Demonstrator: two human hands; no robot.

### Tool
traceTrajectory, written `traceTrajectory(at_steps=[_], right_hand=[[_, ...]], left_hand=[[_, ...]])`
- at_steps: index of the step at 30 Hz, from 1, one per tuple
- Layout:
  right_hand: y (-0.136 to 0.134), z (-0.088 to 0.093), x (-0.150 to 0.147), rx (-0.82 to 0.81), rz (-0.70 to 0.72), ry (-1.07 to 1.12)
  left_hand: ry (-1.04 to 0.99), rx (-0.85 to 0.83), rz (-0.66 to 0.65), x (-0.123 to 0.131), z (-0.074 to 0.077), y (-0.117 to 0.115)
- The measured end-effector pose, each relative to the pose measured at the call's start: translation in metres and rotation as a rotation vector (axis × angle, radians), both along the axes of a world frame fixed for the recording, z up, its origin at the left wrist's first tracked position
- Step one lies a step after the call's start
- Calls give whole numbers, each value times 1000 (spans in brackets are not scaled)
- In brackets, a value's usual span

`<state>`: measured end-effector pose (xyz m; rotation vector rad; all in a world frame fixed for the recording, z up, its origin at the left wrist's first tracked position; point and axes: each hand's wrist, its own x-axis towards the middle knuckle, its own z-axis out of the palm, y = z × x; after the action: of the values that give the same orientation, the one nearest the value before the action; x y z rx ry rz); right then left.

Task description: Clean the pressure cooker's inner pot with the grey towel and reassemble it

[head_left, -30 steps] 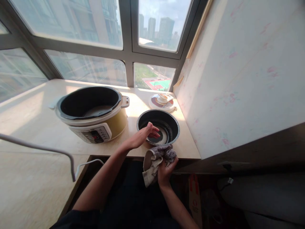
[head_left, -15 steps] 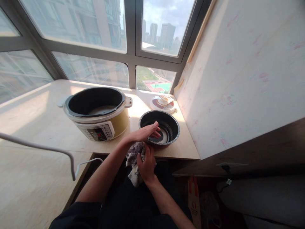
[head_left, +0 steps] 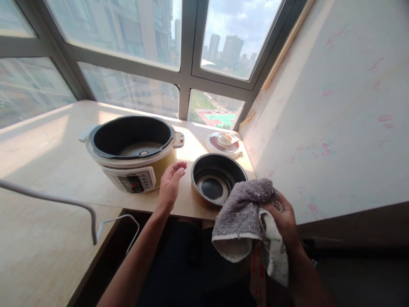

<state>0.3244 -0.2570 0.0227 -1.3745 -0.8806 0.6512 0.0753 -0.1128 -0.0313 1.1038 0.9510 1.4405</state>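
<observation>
A grey towel with a pale underside [head_left: 243,209] hangs from my right hand [head_left: 284,217], whose fingers are closed on its edge. Part of the towel covers the near right rim of the black inner pot [head_left: 220,168]; whether they touch I cannot tell. My left hand [head_left: 171,185] is empty, its fingers stretched out and the thumb raised. It hovers between that pot and the rice cooker body [head_left: 136,170], which stands without a lid and shows a black interior with a metal plate at the bottom.
A round lid [head_left: 222,147] lies behind the pot by the window. The wallpapered wall [head_left: 335,128] bounds the right side. A pale cable [head_left: 64,200] crosses at left, above the wooden ledge [head_left: 35,170]. A paper bag [head_left: 258,273] stands below, partly hidden.
My right hand has swung right and up with the towel, which now hangs more spread out. My left hand has left the pot and moved left toward the cooker. The view has shifted slightly.
</observation>
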Motion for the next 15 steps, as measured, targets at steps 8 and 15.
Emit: traceTrajectory(at_steps=[8, 15], right_hand=[[138, 23, -12, -97, 450, -272], [167, -32, -56, -202, 856, -453]], left_hand=[[-41, -122, 53, 43, -45, -9], [-102, -184, 92, 64, -49, -15]])
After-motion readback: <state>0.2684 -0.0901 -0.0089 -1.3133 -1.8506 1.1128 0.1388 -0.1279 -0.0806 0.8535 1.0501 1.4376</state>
